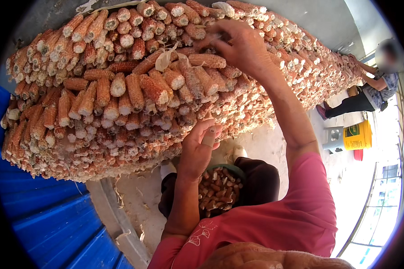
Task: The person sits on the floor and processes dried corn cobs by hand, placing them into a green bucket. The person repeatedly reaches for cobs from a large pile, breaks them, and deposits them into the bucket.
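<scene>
Bare corncobs (155,89) are stacked in a long, tall heap, many with their pale cut ends facing out. My right hand (240,43) reaches onto the upper part of the heap, its thumb and fingers on a reddish, blurred corncob (203,42); part of the grip is hidden. In front of the heap's lower face, my left hand (200,144) is raised with loosely bent fingers and nothing visible in it. A strip of tape (208,140) wraps one of its digits. Between my knees is a round green container (239,170) filled with broken corncobs (219,191).
Blue corrugated sheeting (54,222) borders the left, beside a concrete ledge (121,218). Further along the heap, another person (378,84) has both arms at the cobs. A yellow bucket (358,135) and a grey plastic stool (333,138) are at the right. Husk scraps litter the floor (144,201).
</scene>
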Available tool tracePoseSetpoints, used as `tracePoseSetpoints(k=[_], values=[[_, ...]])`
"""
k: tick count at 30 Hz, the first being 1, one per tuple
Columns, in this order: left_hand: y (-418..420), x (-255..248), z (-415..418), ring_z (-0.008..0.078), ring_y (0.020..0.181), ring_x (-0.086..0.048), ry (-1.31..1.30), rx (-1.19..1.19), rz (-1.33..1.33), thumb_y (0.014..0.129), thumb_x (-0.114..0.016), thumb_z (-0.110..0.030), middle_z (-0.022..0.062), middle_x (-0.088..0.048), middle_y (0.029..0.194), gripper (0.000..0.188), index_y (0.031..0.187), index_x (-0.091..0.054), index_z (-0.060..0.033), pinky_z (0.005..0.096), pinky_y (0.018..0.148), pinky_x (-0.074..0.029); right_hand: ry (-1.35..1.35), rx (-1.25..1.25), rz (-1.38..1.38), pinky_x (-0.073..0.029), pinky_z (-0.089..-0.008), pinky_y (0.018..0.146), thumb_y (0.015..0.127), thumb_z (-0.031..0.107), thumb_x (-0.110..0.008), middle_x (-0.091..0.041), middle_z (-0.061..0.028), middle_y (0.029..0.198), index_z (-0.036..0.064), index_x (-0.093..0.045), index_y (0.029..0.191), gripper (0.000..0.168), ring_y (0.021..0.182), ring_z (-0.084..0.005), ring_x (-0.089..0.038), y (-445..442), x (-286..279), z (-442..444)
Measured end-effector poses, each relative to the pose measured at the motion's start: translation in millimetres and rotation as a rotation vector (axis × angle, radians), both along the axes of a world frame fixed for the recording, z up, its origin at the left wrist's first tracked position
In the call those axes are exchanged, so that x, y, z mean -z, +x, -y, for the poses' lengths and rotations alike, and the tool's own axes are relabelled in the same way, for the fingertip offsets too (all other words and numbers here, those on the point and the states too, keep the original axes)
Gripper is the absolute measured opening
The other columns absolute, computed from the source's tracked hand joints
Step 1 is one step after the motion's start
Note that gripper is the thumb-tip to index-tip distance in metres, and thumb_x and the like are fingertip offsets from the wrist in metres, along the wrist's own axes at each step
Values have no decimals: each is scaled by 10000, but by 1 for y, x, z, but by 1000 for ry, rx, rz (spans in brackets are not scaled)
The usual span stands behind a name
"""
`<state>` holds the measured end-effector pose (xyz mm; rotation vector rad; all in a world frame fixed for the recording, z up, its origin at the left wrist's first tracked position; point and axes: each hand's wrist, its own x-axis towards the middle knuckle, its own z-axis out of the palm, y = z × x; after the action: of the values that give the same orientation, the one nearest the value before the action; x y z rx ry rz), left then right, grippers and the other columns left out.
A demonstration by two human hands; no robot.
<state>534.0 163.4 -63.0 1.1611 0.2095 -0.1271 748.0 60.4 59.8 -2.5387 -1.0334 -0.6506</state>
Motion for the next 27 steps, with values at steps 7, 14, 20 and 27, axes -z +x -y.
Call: tracePoseSetpoints(k=[7, 14, 20, 27], values=[[0, -2, -1, 274, 1174, -623, -20, -27, -23, 1041, -507, -233, 173, -643, 1272, 383, 1343, -532, 2, 366, 928, -525, 293, -201, -474, -549, -261, 683, 950, 104, -656, -700, 6, 942, 162, -682, 1243, 299, 787, -71, -628, 4, -10, 21], [2, 1, 4, 269, 1163, -628, -16, -11, -23, 1040, -516, -244, 169, -651, 1258, 390, 1336, -543, 7, 359, 920, -529, 37, -34, -53, -576, -345, 763, 957, 97, -595, -719, -70, 1024, 178, -691, 1216, 288, 866, -209, -696, 14, 0, 9], [4, 2, 7, 264, 1154, -634, -13, -13, -19, 1044, -515, -248, 169, -653, 1254, 384, 1333, -547, 3, 349, 908, -531, -90, -191, -21, -560, -407, 843, 917, 77, -529, -723, -104, 1085, 135, -703, 1186, 325, 922, -294, -700, 26, 0, 13], [4, 3, 9, 254, 1152, -635, -18, 8, -27, 1054, -495, -214, 164, -656, 1251, 350, 1326, -548, 0, 343, 897, -534, -245, -48, -180, -556, -408, 832, 915, 67, -493, -724, -153, 1041, 109, -711, 1172, 340, 867, -294, -704, 7, -18, 0]])
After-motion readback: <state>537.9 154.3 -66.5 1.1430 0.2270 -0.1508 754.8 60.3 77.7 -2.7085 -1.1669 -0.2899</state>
